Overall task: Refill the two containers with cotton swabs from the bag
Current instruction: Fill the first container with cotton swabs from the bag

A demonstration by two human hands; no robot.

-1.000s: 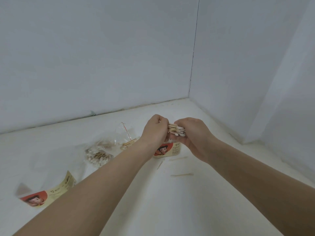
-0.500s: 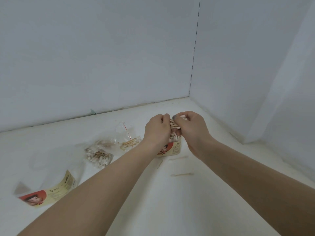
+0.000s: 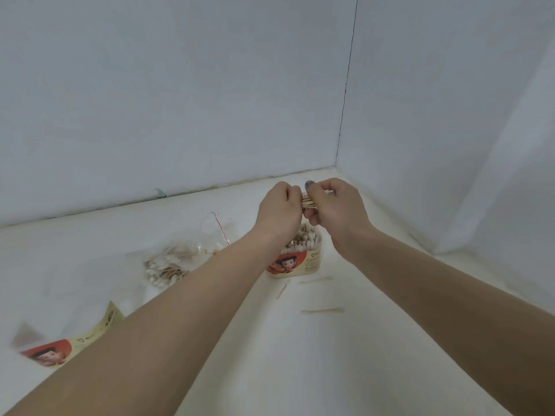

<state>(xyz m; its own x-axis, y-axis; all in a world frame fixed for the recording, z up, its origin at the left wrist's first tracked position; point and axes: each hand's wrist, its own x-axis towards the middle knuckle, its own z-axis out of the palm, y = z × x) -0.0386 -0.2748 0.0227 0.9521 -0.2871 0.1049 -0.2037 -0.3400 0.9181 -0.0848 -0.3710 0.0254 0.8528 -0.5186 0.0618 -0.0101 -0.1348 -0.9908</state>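
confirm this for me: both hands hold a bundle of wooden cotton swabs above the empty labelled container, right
Not quite. The head view shows the round labelled container is packed with upright swabs, not empty. The rest holds: the left hand and right hand grip the bundle of wooden cotton swabs above it.

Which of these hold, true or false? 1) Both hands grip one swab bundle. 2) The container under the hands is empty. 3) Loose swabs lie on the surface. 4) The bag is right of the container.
1) True: the left hand and right hand both grip the swab bundle.
2) False: the container already holds upright swabs.
3) True: loose swabs lie near the container.
4) False: the bag lies to its left.
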